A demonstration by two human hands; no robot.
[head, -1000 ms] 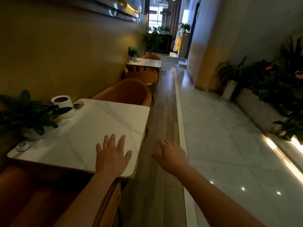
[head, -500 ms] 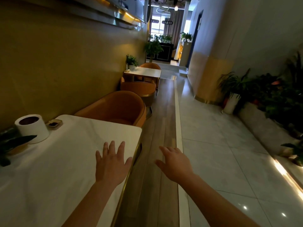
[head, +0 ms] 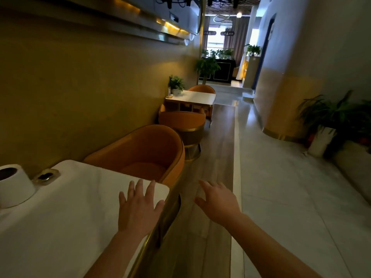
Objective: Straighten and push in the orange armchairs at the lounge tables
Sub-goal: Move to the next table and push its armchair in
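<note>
L hand (head: 138,209) flat at white desk (head: 70,207) corner, R hand (head: 218,201) over the floor; both grips wide, holding nothing. Nearest orange armchair (head: 144,149) just beyond desk, untouched, prob still needs pushing in; next armchair (head: 181,121) by far desk (head: 198,97) also left

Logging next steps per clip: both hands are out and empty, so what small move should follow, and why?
Probably step forward and reach both hands to the rim of the nearest orange armchair. It sits just past the white table's far edge, untouched; the left hand is open over the table corner, the right hand open above the floor.
</note>
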